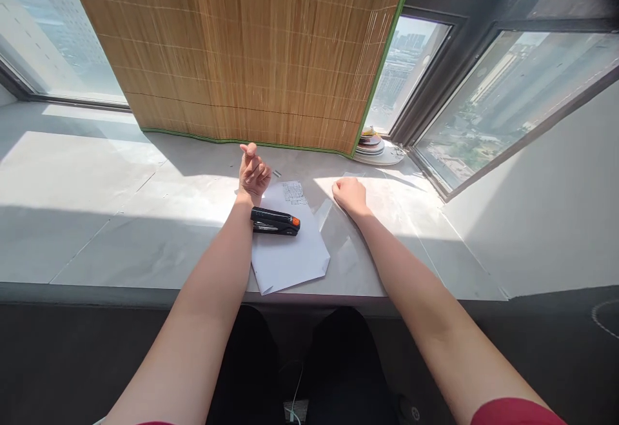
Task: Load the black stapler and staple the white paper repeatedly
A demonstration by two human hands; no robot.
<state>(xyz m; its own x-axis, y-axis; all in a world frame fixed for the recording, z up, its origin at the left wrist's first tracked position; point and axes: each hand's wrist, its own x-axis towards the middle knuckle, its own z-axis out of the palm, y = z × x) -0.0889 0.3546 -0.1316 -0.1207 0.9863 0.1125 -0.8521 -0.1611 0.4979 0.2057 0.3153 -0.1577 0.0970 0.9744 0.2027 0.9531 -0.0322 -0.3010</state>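
My left hand point(254, 172) is raised at the back edge of the paper, palm side toward me, its fingers curled and the thumb and forefinger pressed together. Nothing shows between them. Beside that wrist a black stapler point(275, 221) with an orange end lies across white paper sheets point(290, 257). Dark handwriting or print marks the paper's far corner. My right hand point(351, 195) rests as a closed fist on the pale sill, to the right of the paper, with no object visible in it. A small strip of what looks like staples point(276, 173) lies just right of my left hand.
The pale tiled sill point(135, 244) runs along the windows. A bamboo blind point(251, 51) with green edging hangs at the back. Stacked plates point(374, 149) stand in the window corner. Transparent film point(325, 212) lies right of the paper. A white cable hangs between my knees.
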